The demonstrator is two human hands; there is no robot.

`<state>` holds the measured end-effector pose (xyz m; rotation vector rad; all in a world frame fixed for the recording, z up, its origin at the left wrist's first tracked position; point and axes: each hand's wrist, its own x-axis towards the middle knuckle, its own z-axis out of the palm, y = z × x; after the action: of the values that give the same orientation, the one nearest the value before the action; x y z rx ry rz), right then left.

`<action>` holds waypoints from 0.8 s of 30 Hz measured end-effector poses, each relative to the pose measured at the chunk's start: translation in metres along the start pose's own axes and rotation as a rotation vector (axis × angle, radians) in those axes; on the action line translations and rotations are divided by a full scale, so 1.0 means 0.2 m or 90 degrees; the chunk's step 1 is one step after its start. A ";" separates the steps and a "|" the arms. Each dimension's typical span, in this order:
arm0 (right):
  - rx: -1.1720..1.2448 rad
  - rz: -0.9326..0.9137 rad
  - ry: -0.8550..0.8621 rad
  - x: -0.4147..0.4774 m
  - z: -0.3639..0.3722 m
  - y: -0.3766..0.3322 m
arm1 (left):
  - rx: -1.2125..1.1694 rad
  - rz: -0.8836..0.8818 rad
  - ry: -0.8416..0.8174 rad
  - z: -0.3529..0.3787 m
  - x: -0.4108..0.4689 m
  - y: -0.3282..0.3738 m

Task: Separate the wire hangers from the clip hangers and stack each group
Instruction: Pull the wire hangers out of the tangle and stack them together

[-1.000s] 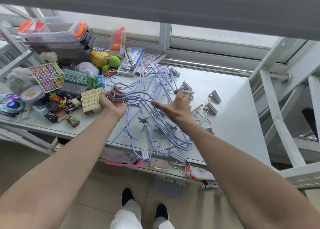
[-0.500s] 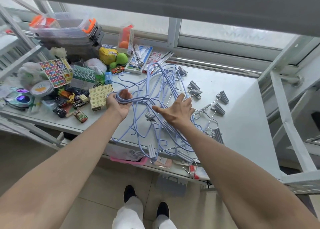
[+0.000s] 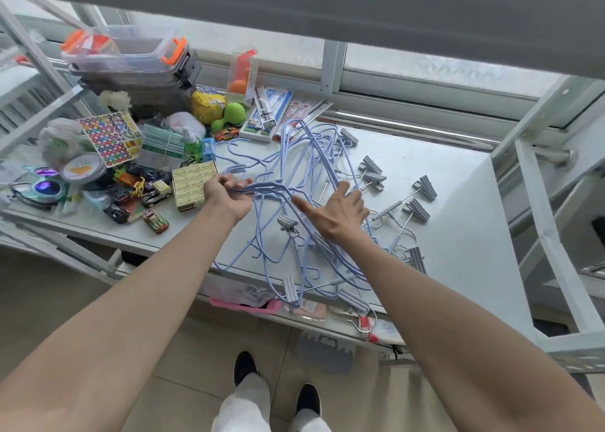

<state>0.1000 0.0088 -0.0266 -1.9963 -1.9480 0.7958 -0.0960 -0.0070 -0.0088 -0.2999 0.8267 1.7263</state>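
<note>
Lilac plastic-coated wire hangers (image 3: pixel 294 170) are gathered at their hooks in the closed grip of the left hand (image 3: pixel 228 192), several strands being pinched between fingers and palm just above the pale grey table (image 3: pixel 458 235). The right hand (image 3: pixel 340 210) is held open and empty, fingers spread, over the middle of the tangle, its fingertips touching or just above the strands; which cannot be told. The tangled hangers are spread from the far edge to the near edge of the table. Grey metal clip hangers (image 3: pixel 409 202) are mixed into the pile, several lying to the right of the right hand and others at the near edge. Just beside the left hand a tan cardboard box (image 3: pixel 191 184) is seen, and further left small toy cars (image 3: pixel 155 221) are scattered. Stacked clear storage bins with orange latches (image 3: pixel 131 62) are set at the far left.
</note>
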 end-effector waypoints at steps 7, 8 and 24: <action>0.009 0.099 0.120 0.11 -0.06 0.13 | -0.037 0.034 -0.051 0.08 0.00 0.16; -0.018 0.116 0.088 0.11 -0.07 0.16 | -0.037 0.033 -0.062 0.08 0.00 0.18; -0.052 0.076 -0.046 0.08 -0.01 0.10 | -0.185 0.115 -0.032 -0.20 -0.06 0.55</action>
<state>0.1170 0.0232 -0.0387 -2.1778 -1.9451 0.8386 -0.2014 -0.0540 0.0110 -0.3839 0.5780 2.0189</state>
